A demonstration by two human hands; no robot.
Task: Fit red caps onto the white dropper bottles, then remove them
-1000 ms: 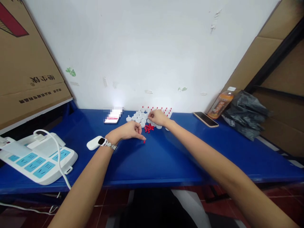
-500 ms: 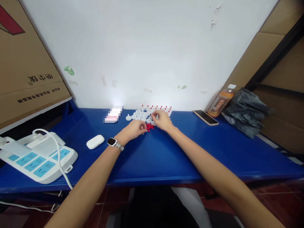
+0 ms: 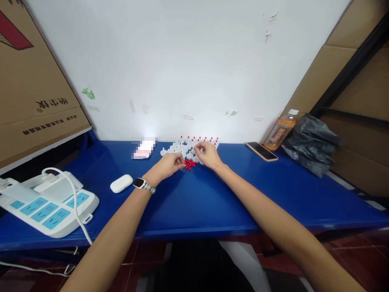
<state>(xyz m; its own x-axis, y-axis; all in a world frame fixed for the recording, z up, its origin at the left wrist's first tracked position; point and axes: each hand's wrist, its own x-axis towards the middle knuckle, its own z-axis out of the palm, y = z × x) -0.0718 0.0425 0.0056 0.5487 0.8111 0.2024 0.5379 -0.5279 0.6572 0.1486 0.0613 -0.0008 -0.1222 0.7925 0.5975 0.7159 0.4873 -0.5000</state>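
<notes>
At the left edge of a small pile of red tips [image 3: 190, 164], my left hand [image 3: 170, 165] is closed with thumb and fingers together. What sits between those fingertips, if anything, is too small to make out. My right hand [image 3: 209, 155] is pinched just above and right of the pile, over white spouted caps [image 3: 189, 155]; its fingers hide whatever they grip. Several plain white caps stand in a cluster behind and between the hands. Along the back by the wall, several more carry red tips [image 3: 205, 138] on their spouts, partly hidden by my right hand.
On the blue table [image 3: 200, 202] lie a white earphone case [image 3: 121, 183], a power strip [image 3: 54, 211] with a cable, and a blurred-out phone-like object [image 3: 144, 149]. To the right are a phone [image 3: 261, 151], a drink bottle [image 3: 280, 132] and a black plastic bag [image 3: 314, 142].
The view has shifted slightly. My left hand has drawn a little left from the red tips, fingers still closed. My right hand stays pinched over the white caps.
</notes>
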